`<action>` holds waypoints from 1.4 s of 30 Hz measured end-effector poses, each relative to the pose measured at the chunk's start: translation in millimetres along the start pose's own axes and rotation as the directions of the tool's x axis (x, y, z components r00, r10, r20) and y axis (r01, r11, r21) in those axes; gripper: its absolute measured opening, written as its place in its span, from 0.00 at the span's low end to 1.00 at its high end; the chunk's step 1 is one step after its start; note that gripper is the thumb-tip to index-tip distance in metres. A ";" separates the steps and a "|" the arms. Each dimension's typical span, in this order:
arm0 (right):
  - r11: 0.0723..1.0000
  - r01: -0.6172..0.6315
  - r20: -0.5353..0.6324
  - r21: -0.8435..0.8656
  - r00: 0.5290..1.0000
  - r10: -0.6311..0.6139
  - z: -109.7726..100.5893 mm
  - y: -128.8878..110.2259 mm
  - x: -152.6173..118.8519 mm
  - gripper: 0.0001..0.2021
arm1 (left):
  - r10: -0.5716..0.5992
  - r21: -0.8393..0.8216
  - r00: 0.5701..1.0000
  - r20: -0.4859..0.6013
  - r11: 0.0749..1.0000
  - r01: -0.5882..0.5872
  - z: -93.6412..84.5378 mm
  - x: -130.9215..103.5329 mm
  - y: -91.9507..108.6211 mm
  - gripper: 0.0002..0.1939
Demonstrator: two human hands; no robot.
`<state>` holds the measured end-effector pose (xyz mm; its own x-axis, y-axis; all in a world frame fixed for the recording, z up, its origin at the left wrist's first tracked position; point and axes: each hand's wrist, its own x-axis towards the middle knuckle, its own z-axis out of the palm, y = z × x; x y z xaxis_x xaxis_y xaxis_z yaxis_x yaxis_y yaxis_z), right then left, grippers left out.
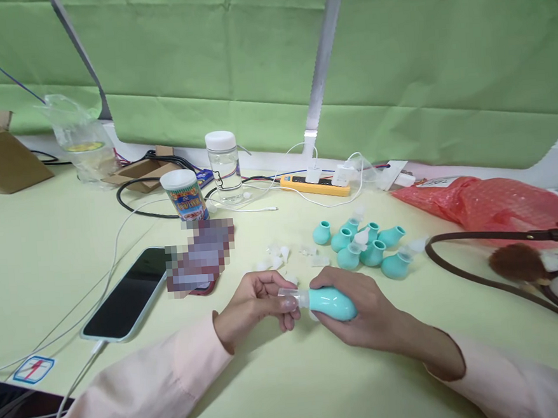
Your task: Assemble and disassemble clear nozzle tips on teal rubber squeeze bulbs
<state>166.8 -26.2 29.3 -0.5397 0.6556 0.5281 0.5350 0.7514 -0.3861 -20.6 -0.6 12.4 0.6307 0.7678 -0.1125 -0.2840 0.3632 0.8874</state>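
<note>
My right hand [362, 302] is wrapped round a teal bulb [333, 302], which lies sideways above the table's front part. A clear tube [300, 297] sits at the bulb's left end, pinched by my left hand [259, 306] between thumb and fingers. Beyond my right hand stands a cluster of several teal bulbs [374, 253], some with clear or white tips on them, others with open necks. Small clear and white pieces [277, 257] lie scattered on the table just behind my hands.
Left of my hands lie a phone [127, 296] with a cable and a dark red phone [203, 255]. Behind them stand a can [186, 196] and a bottle [225, 168]. A power strip [315, 185] is at the back. On the right are a red bag [489, 204] and brown strap [456, 282].
</note>
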 end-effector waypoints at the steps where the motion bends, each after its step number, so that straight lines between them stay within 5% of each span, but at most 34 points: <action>1: 1.000 0.009 -0.008 -0.024 1.000 -0.009 2.3 1.7 -1.0 0.13 | 0.008 0.014 1.000 -0.013 1.000 -0.008 0.4 -0.1 0.0 0.11; 8: 0.998 -0.069 -0.059 0.000 0.996 0.069 10.6 2.1 -1.6 0.15 | 0.061 0.142 0.991 -0.120 0.989 -0.043 6.6 -3.6 1.4 0.13; 16: 0.938 -0.232 0.050 0.258 0.973 0.226 7.0 -1.8 4.8 0.15 | 0.205 0.328 0.969 -0.138 0.933 -0.151 12.4 -8.4 -1.9 0.11; 20: 0.867 -0.341 0.174 0.363 0.939 0.297 3.7 -3.8 7.8 0.14 | 0.379 0.577 0.918 -0.118 0.778 -0.248 12.3 -12.0 -6.1 0.07; 25: 0.780 -0.460 0.332 0.424 0.880 0.339 -0.2 -4.2 9.9 0.13 | 0.486 0.764 0.873 0.039 0.549 -0.339 10.4 -13.4 -8.8 0.07; 29: 0.762 -0.491 0.315 0.422 0.868 0.385 -3.4 -6.1 12.3 0.12 | 0.535 0.781 0.840 0.088 0.487 -0.391 9.5 -14.7 -4.0 0.10; 33: 0.761 -0.511 0.179 0.400 0.858 0.482 -9.0 -7.1 15.1 0.10 | 0.619 0.820 0.781 0.080 0.405 -0.405 2.1 -12.6 8.2 0.12; 36: 0.723 -0.534 0.097 0.438 0.828 0.553 -13.0 -5.0 15.7 0.10 | 0.664 0.967 0.742 0.092 0.117 -0.225 -8.4 -5.8 16.9 0.11; 39: 0.711 -0.524 0.047 0.470 0.819 0.572 -14.1 -3.1 14.6 0.11 | 0.566 0.967 0.816 0.114 -0.251 0.039 -17.4 0.8 19.9 0.11; 42: 0.710 -0.510 0.053 0.485 0.828 0.558 -12.9 -2.7 13.2 0.10 | 0.443 0.870 0.896 0.038 -0.456 0.189 -21.8 2.9 17.7 0.11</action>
<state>166.6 -20.5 47.1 -0.1825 0.9663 0.1816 0.3403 0.2354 -0.9104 -39.5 19.6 18.0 0.4665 0.8285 0.3097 0.8766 -0.4798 -0.0366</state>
